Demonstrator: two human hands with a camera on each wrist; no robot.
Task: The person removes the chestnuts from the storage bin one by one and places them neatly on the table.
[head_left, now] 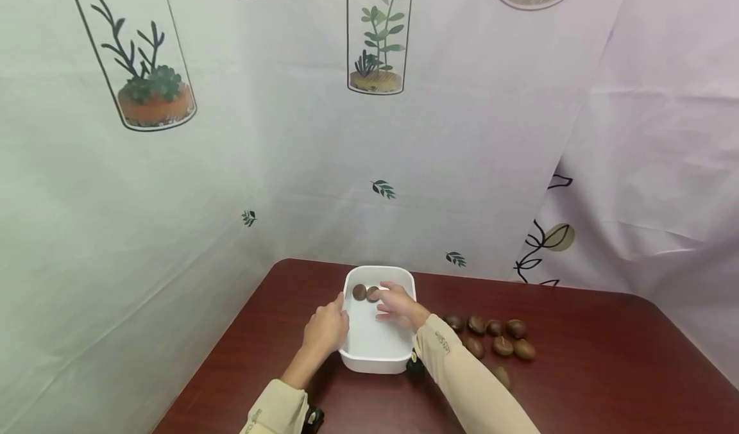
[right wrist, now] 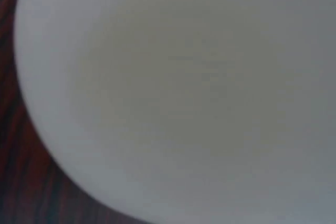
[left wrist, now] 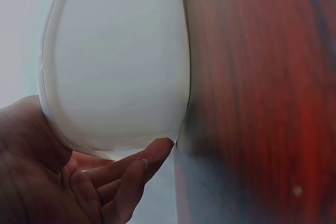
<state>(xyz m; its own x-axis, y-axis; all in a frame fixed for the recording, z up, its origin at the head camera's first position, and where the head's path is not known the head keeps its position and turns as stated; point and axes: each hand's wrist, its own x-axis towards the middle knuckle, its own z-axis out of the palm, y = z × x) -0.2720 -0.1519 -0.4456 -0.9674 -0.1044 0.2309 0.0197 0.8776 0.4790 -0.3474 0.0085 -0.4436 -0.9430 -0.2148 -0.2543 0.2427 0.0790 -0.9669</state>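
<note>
A white rectangular tray [head_left: 375, 365] with rounded corners stands on the table. Two round brown chestnut-like pieces [head_left: 359, 292] lie side by side at its far left. My left hand [head_left: 326, 326] grips the tray's left wall; in the left wrist view its fingers [left wrist: 126, 182] lie bent against the white outer side. Over the tray's inside reaches my right hand [head_left: 397, 302], fingers spread and thumb apart. One of its fingertips overlaps the right-hand brown piece [head_left: 372, 291]. The right wrist view holds only the blurred white tray [right wrist: 184, 93], with no fingers visible.
Several more brown chestnut-like pieces [head_left: 502, 345] lie loosely grouped on the dark red table [head_left: 577, 357], right of the tray. My right sleeve [head_left: 462, 376] partly covers that group. A white printed cloth [head_left: 323, 165] hangs behind the table's far edge.
</note>
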